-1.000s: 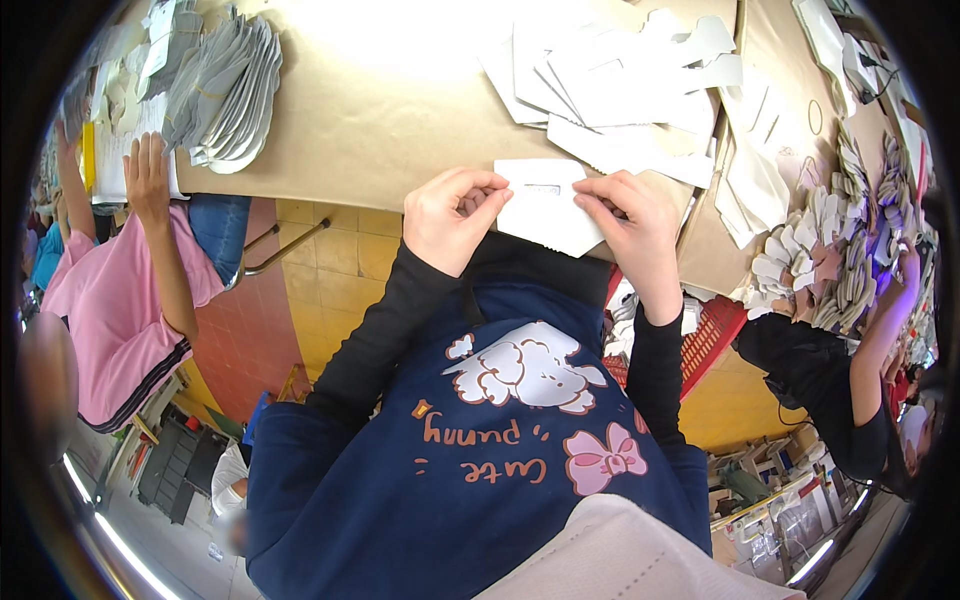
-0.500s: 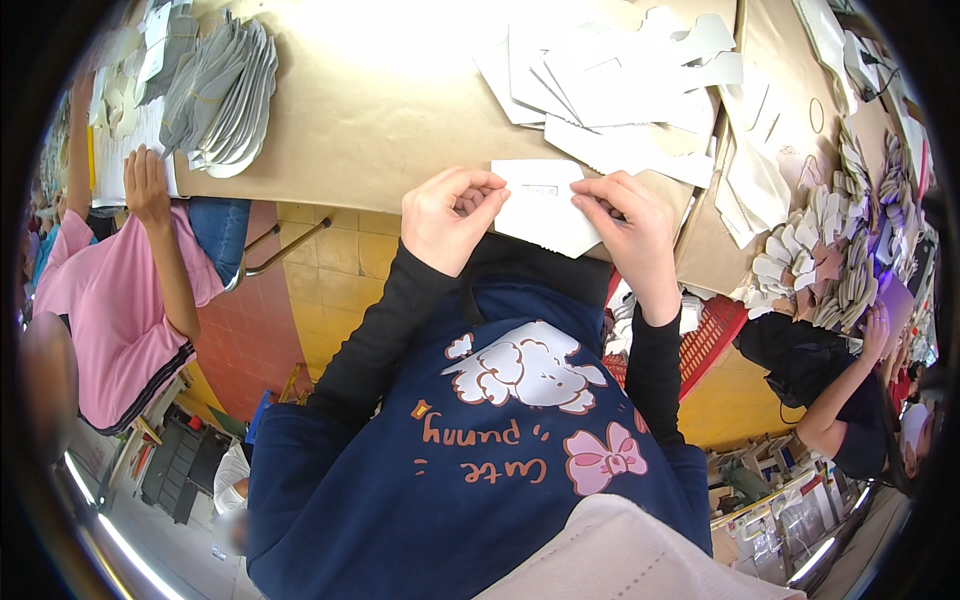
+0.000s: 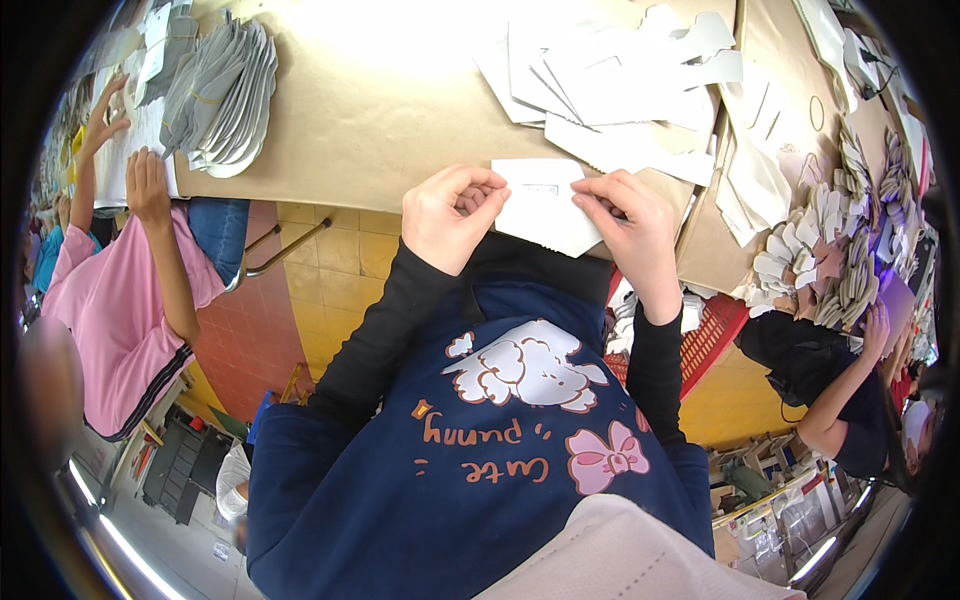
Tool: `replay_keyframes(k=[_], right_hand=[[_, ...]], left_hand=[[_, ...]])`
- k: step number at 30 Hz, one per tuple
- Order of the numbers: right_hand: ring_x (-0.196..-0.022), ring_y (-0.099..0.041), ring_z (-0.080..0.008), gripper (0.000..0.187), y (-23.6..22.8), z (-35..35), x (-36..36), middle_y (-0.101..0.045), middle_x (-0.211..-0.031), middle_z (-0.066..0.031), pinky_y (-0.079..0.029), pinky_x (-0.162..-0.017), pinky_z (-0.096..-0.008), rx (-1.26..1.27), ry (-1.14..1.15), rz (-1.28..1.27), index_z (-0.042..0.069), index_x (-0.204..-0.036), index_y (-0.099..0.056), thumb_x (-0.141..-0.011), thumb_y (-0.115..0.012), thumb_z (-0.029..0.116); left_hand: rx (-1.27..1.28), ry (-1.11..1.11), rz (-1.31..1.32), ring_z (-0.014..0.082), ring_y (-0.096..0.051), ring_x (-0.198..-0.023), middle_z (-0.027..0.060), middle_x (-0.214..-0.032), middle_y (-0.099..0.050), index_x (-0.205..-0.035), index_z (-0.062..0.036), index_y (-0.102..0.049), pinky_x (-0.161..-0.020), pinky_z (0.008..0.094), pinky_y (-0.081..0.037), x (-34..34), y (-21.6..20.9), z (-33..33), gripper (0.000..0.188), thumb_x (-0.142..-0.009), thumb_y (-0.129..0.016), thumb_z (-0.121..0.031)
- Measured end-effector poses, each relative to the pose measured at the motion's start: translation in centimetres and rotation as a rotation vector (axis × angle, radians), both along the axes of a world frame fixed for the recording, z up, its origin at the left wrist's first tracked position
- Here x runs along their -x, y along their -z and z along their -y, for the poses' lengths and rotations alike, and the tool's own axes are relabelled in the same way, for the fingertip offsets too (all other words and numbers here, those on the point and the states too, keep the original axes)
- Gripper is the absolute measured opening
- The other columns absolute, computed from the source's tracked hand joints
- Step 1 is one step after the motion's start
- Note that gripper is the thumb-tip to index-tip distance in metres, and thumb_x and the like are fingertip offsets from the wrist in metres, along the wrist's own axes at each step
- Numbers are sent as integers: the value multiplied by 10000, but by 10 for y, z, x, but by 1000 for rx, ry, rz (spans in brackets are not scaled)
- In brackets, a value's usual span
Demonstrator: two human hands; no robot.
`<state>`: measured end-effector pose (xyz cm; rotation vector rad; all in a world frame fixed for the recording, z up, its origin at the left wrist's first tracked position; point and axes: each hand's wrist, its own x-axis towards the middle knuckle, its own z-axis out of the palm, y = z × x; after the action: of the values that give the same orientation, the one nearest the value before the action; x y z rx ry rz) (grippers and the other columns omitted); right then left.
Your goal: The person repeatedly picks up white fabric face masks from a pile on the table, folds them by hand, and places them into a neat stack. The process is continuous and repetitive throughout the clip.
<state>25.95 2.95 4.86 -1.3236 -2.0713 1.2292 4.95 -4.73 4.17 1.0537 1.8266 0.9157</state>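
Observation:
Between my hands is a white flat cut piece [image 3: 545, 222] with a small printed mark and a jagged lower edge. It is held up at the near edge of the brown-covered table [image 3: 370, 130]. My left hand [image 3: 447, 215] pinches its left side between thumb and fingers. On the other side my right hand [image 3: 637, 222] pinches its right edge in the same way. Just beyond, a loose pile of similar white pieces [image 3: 625, 85] lies on the table, one of them reaching close to my right hand.
Bundles of grey and white pieces [image 3: 220, 95] stand at the far left, beside a person in a pink shirt [image 3: 130, 320]. Many small cut pieces [image 3: 810, 245] are heaped at the right. A red basket [image 3: 705, 345] sits below the table edge. Another person's arm [image 3: 845, 390] shows at far right.
My hands and the white piece have stayed almost still. At the left, the person in pink has brought a raised hand into view above the papers.

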Motion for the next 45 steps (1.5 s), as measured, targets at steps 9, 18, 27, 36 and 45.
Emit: replay_keyframes(k=[9, 18, 27, 36, 45], right_hand=[[-783, -626, -156, 175, -48, 3, -85, -668, -828, -66, -481, -702, -260, 211, 81, 50, -17, -975, -741, -810, -721, -72], [-1049, -645, -256, 208, -36, 21, -70, -649, -1116, -110, -512, -880, -336, -175, 174, 210, 5, -1076, -697, -870, -692, -24], [-839, -646, -301, 218, 3, 26, 16, -625, -987, -109, -514, -712, -396, -117, 132, 31, 36, -1063, -697, -850, -732, 64], [-835, -650, -276, 241, 0, 29, 17, -634, -971, -88, -527, -719, -372, -188, 139, -102, 58, -1051, -712, -816, -766, 46], [-756, -634, -173, 199, -14, 37, 7, -689, -917, -101, -515, -680, -268, -151, 140, -280, -17, -1016, -731, -823, -753, -60]], left_hand=[[-128, 100, -237, 174, -614, -775, 57, -924, -634, -1099, -52, -703, -682, 296, -498, 1, -4, -1, 276, -835, -779, -82], [-185, 264, -416, 272, -559, -976, 60, -991, -600, -1004, -105, -695, -827, 387, -485, -10, 3, -4, 205, -813, -766, -101], [-178, 325, -338, 269, -570, -862, 52, -862, -613, -948, -71, -689, -784, 387, -485, -3, 7, -13, 141, -817, -742, -65], [-28, 224, 152, 147, -621, -916, 31, -951, -678, -969, -35, -684, -779, 291, -499, 3, 0, -14, 78, -904, -702, -73], [154, 213, 852, 56, -610, -885, 6, -951, -674, -1217, -8, -611, -779, 214, -479, 7, -4, -13, 261, -972, -658, -86]])
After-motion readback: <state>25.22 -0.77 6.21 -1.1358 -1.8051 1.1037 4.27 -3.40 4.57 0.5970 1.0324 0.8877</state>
